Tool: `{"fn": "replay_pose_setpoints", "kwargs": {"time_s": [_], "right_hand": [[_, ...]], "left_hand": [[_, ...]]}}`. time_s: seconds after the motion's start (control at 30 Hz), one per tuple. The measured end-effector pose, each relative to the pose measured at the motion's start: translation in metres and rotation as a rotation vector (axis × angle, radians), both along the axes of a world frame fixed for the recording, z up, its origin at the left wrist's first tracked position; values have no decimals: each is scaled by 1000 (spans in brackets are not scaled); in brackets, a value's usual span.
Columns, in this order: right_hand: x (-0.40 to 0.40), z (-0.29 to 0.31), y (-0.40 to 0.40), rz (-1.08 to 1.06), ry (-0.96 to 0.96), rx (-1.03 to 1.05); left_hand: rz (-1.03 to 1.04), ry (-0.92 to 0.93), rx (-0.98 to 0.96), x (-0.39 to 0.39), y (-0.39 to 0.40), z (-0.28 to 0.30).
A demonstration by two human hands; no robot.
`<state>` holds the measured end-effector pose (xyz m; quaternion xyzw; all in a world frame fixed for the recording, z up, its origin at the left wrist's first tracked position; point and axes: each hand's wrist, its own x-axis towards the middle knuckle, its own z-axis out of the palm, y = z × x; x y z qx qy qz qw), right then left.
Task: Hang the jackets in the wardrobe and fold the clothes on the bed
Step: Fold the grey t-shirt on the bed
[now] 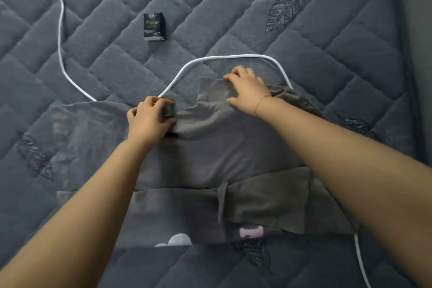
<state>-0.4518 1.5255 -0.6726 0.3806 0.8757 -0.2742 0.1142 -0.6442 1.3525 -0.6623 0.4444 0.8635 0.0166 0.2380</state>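
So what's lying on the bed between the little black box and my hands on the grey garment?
In the head view, a white cable arcs between the black box and both hands.

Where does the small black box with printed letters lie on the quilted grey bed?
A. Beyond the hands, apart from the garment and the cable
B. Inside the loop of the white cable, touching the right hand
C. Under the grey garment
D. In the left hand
A: the small black box lies on the bare quilted grey bed, beyond both hands and clear of the grey garment and the white cable.
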Motion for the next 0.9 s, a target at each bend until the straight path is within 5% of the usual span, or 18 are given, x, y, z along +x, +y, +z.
{"fn": "replay_pose_setpoints", "kwargs": {"time_s": [0.1, 0.23, 0.37, 0.53, 0.9], "right_hand": [[-24, -9, -1, 62, -199, 189], [-38, -10, -2, 2, -299, 86], [-10, 2, -16, -127, -22, -18], [63, 35, -78, -286, 518, 208], [185, 25, -222, -258, 307, 165]], "left_hand": [[-165, 99, -128, -29, -9, -3], [-251, -6, -245, -55, -15, 0], [-349, -48, 84, -58, -37, 5], [-281, 22, 478, -34, -95, 23], [-242, -14, 282, 42, -186, 8]]}}
